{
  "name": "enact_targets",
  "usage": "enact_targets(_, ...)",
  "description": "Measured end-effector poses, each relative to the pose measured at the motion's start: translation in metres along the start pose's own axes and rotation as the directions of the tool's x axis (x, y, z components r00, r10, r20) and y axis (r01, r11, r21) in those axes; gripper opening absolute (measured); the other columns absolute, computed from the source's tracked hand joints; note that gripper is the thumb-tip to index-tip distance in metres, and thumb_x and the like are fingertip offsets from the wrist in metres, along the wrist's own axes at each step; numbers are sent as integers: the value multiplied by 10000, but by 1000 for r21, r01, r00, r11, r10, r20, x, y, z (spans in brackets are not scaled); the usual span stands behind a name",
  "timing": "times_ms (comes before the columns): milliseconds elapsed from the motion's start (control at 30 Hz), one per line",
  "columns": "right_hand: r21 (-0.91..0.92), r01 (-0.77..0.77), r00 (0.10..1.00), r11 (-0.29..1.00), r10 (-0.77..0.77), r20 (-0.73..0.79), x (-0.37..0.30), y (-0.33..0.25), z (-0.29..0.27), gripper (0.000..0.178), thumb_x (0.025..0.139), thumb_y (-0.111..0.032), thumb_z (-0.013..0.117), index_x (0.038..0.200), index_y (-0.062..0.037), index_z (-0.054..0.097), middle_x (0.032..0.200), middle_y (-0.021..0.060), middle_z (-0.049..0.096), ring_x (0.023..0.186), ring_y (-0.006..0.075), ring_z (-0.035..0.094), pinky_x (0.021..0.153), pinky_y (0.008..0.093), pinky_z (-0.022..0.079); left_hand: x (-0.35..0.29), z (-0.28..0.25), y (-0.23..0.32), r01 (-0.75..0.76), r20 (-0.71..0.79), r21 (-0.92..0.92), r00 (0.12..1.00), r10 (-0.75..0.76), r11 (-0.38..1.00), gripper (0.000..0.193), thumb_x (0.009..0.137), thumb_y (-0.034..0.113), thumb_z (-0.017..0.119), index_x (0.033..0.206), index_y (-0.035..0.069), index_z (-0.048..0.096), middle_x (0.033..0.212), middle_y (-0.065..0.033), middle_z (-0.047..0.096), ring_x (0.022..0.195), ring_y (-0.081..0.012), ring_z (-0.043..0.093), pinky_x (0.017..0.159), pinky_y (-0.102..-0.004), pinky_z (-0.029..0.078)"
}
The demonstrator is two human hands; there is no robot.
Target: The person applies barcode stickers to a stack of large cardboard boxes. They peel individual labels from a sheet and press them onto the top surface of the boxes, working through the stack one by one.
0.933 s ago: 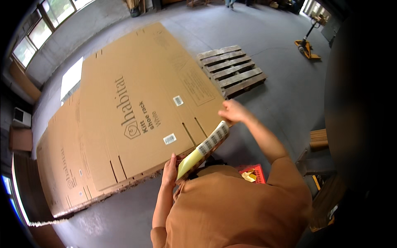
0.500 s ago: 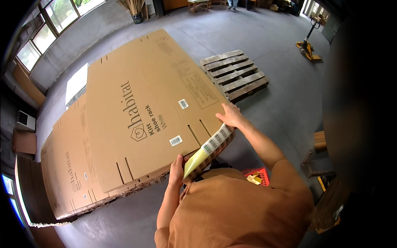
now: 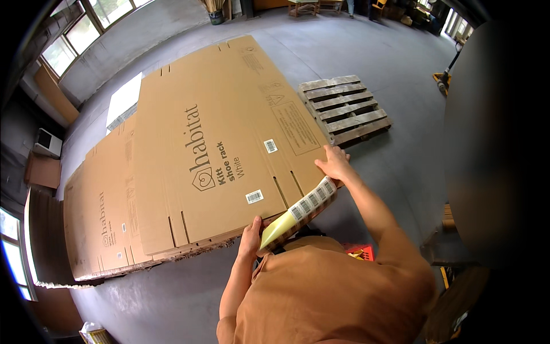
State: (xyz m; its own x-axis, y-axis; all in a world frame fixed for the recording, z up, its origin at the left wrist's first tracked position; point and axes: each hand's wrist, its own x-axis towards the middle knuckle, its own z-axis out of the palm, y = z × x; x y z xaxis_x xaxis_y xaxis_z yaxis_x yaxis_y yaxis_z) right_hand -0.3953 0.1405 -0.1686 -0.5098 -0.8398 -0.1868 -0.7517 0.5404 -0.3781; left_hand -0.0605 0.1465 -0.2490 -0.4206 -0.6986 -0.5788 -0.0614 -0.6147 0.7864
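Visibly curved label strip [image 3: 296, 214]: white barcoded stickers [image 3: 312, 200], glossy yellow backing [image 3: 278, 227].

Daylight glares through the windows [image 3: 82, 34] at left; the floor [image 3: 134, 304] shines palely. Edges bend into black, and the right side seems out of focus.

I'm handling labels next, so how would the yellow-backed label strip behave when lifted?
The label strip is probably floppy, since it bends in a curve. It looks paper-thin, so it is likely light and may crease if gripped hard.
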Motion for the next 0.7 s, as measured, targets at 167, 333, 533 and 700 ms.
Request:
enact_targets(167, 275, 8, 999, 961, 1, -33, 13, 19, -17, 650, 834, -364, 713, 1303, 21, 478, 1245, 226, 555, 1158, 318, 547, 960, 442, 433, -7, 4, 6, 37, -31, -28, 999, -38, 999, 503, 1050, 367, 395, 1189, -76, 587, 1071, -151, 671, 935, -227, 637, 851, -356, 504)
enact_targets(333, 876, -213, 914, 434, -229, 335, 33, 58, -50, 462, 869, -214, 711, 1200, 72, 563, 1089, 129, 657, 940, 152, 644, 744, 266, 530, -38, 22, 35, 140, 4, -145, 990, -141, 979, 657, 1030, 514, 334, 1197, -68, 589, 1135, -163, 669, 1018, -257, 637, 902, -393, 499)
enact_targets(533, 925, -149, 913, 349, -311, 264, 12, 48, -64, 318, 950, -151, 585, 1205, 37, 560, 1066, 92, 661, 890, 118, 645, 737, 249, 523, -28, 10, 18, -102, 31, -321, 992, 118, 942, 775, 980, 641, 321, 1434, 19, 401, 1358, -177, 535, 1216, -288, 548, 1007, -410, 448)
enact_targets(700, 957, -231, 925, 172, -266, 271, 6, 52, -18, 352, 957, -106, 556, 1283, 17, 503, 1137, 119, 631, 962, 156, 636, 799, 287, 530, -16, 6, 17, -250, -209, -298, 959, 192, 921, 500, 965, 345, 555, 1280, -43, 534, 1187, -194, 637, 1035, -299, 653, 882, -400, 531)
